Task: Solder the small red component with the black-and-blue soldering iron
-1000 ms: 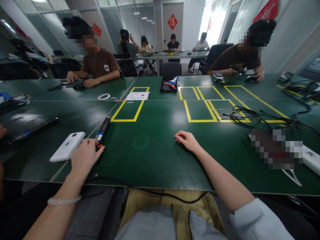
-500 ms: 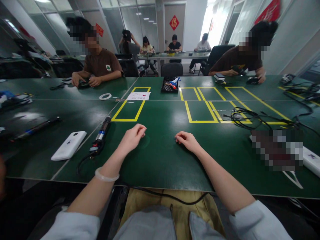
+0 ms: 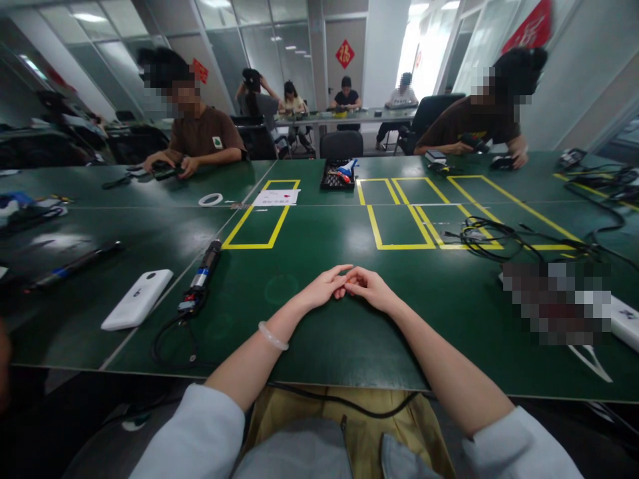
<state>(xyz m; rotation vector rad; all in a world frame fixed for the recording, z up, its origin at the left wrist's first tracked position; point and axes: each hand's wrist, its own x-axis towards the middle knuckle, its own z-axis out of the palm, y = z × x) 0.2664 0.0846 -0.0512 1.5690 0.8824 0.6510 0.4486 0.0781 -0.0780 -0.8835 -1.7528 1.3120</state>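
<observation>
Tabletop (image 3: 344, 346), green and glossy, fills the lower part of my feed, its near edge running just ahead of the wearer's lap (image 3: 279, 419). I find open room on both sides of the forearms and forward as far as the yellow tape outlines (image 3: 249, 247); to the right, tangled black cables (image 3: 479, 239) and a pixelated object (image 3: 542, 303) narrow that space. Left hand (image 3: 327, 286) and right hand (image 3: 369, 287) meet near the middle, fingers loosely bent and touching each other; from here I cannot tell whether anything is pinched between them. The tubular device (image 3: 198, 279) lies well to the left of the hands, just right of a white power bank (image 3: 137, 299), slanting away from me. I see a dark far end, silver and blue bands midway, and red and grey parts at the near end, where a black cord (image 3: 154, 342) curls toward the edge.
</observation>
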